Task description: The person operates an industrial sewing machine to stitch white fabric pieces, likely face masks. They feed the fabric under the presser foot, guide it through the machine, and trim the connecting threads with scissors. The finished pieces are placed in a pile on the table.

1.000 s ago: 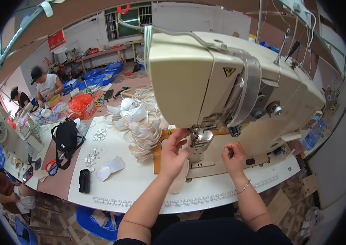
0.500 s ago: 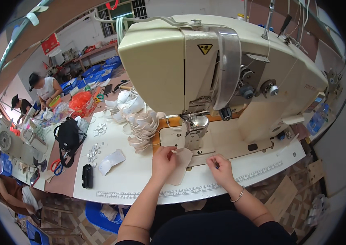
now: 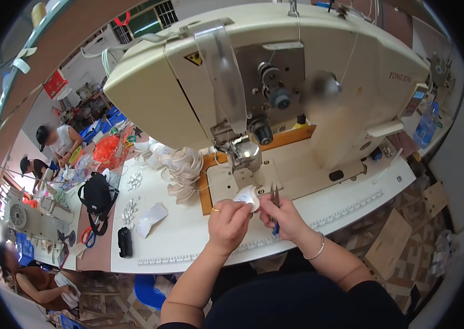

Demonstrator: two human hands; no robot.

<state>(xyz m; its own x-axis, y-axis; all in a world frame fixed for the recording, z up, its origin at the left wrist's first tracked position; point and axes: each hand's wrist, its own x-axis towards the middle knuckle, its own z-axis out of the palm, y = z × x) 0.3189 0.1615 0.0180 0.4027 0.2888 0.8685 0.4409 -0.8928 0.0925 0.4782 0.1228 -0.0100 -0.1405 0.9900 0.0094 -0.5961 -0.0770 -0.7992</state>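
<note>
White curved piece [image 3: 247, 196]: held up in front of the sewing machine, on the near side of its metal sewing head, between the two hands; bluish marks are seen on its face.
Left hand [image 3: 228, 226]: fingers curled, the lower left edge of the piece pinched between thumb and fingertips; a ring is worn.
Right hand [image 3: 285, 219]: closed around the snips, with its fingertips at the right edge of the piece; whether the piece is pinched there too cannot be told. A bangle [image 3: 316, 248] is worn at the wrist.
Snips [image 3: 275, 198]: blades pointed up and away from the body, just beside the piece; a blue handle is seen below the fingers.
Sewing machine [image 3: 330, 60]: stood on the white tabletop [image 3: 182, 233], with an orange-brown board [image 3: 205, 200] set along its bed.
Stacked pale pieces [image 3: 182, 174]: heaped on the tabletop to the left of the board.
Left part of the tabletop: a loose white sheet [image 3: 151, 219], a black case [image 3: 125, 242] and small white bits [image 3: 129, 213] are laid near one another.
Ruler strip [image 3: 166, 260]: fixed along the near edge.
Farther left: a black bag [image 3: 98, 197] and red-and-blue-handled scissors [image 3: 88, 237] are placed close together.
</note>
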